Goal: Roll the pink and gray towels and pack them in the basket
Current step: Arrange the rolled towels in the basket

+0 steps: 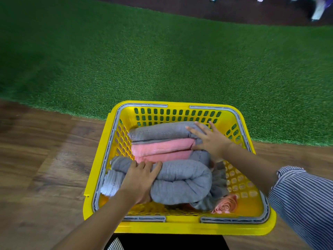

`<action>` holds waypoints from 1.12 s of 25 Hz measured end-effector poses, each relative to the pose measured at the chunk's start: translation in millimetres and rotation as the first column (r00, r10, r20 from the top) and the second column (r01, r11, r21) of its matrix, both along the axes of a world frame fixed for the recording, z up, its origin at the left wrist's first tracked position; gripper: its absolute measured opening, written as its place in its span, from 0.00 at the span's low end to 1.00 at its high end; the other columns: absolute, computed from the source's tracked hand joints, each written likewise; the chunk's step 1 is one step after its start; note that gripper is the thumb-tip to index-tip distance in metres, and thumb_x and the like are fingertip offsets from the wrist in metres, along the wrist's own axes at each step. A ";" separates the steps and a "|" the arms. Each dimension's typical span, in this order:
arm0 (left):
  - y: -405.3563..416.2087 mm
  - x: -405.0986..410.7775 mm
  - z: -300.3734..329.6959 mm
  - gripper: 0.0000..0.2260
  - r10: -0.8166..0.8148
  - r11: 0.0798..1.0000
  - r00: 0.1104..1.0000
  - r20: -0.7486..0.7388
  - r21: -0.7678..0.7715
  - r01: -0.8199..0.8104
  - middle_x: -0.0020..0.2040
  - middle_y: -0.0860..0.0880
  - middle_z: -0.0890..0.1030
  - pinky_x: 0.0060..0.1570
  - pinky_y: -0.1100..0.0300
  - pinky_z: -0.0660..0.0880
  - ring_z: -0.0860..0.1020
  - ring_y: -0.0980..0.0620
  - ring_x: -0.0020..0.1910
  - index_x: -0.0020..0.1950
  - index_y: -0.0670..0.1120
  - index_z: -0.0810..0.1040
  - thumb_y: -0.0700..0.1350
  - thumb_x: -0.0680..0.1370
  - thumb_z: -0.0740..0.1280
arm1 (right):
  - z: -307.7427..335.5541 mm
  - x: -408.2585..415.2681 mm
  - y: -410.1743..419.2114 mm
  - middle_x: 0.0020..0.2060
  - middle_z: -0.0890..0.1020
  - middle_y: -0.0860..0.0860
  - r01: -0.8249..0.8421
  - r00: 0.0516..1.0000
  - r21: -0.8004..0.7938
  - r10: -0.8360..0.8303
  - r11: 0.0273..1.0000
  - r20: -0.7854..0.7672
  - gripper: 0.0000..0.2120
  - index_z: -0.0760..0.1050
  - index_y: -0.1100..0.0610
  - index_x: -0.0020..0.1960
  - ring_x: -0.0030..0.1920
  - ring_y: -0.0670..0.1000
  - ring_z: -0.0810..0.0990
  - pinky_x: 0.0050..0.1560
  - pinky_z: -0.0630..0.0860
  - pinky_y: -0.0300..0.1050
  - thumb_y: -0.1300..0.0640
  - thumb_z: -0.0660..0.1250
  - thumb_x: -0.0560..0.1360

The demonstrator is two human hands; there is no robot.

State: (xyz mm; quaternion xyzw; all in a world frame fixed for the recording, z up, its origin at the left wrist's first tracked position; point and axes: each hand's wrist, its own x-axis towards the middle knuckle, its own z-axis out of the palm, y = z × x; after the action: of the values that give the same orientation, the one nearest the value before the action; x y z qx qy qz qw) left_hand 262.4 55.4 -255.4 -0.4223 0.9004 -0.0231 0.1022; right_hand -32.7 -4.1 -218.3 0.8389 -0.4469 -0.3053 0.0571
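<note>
A yellow plastic basket [180, 227] with grey rim handles stands on the floor below me. Inside, a rolled grey towel [158, 131] lies along the far wall, with a rolled pink towel [162, 150] against it. A thick grey roll [182, 179] lies nearer to me, and my left hand [138, 179] grips its left part with curled fingers. My right hand [210, 139] rests with spread, straight fingers on the right ends of the far grey and pink rolls. A small pink roll [226, 204] stands on end in the near right corner.
The basket sits on brown wood-pattern flooring [45, 168]. A green artificial-grass mat [162, 60] begins just behind it. Furniture legs [318, 11] stand on dark floor far at the back right. My striped sleeve [302, 199] is at the right edge.
</note>
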 end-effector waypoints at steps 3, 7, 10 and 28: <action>2.2 0.4 0.9 0.50 0.011 1.000 1.000 0.021 0.018 -0.011 0.43 0.43 0.79 0.38 0.47 0.74 0.77 0.43 0.36 0.65 0.43 0.67 0.62 0.47 0.75 | -3.3 3.9 3.2 0.73 0.33 0.48 0.106 0.980 0.008 -0.106 0.994 0.171 0.20 0.75 0.48 0.61 0.74 0.60 0.38 0.70 0.56 0.58 0.47 0.67 0.70; 5.9 1.8 2.8 0.51 0.007 1.000 1.000 0.024 0.027 -0.008 0.44 0.43 0.79 0.39 0.47 0.75 0.77 0.43 0.37 0.64 0.42 0.68 0.63 0.46 0.74 | 14.8 -9.0 -10.3 0.71 0.63 0.43 0.365 0.771 -0.018 -0.291 0.931 0.567 0.23 0.79 0.58 0.53 0.72 0.55 0.57 0.55 0.76 0.53 0.41 0.66 0.68; 6.6 1.2 3.3 0.51 0.011 0.999 1.000 0.027 0.032 -0.012 0.43 0.43 0.79 0.38 0.48 0.75 0.77 0.43 0.37 0.64 0.42 0.68 0.63 0.45 0.74 | 17.6 -24.3 -18.0 0.63 0.76 0.48 0.519 0.544 -0.192 -0.148 0.833 0.826 0.26 0.82 0.57 0.50 0.64 0.57 0.70 0.56 0.75 0.53 0.39 0.62 0.65; 1.7 -0.8 -19.3 0.50 0.055 0.995 0.998 0.023 0.079 -0.056 0.44 0.45 0.79 0.41 0.45 0.75 0.78 0.43 0.39 0.63 0.44 0.69 0.66 0.47 0.72 | -41.6 -14.7 11.7 0.55 0.78 0.58 0.179 0.860 -0.323 0.012 0.929 0.511 0.31 0.76 0.58 0.56 0.58 0.57 0.76 0.68 0.55 0.57 0.47 0.77 0.58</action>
State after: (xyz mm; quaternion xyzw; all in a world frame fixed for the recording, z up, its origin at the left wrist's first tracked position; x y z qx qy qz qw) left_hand 261.6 57.2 -274.7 -0.4425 0.8874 0.0112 0.1291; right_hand -47.4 7.6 -259.8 0.8440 -0.5307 0.0092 0.0770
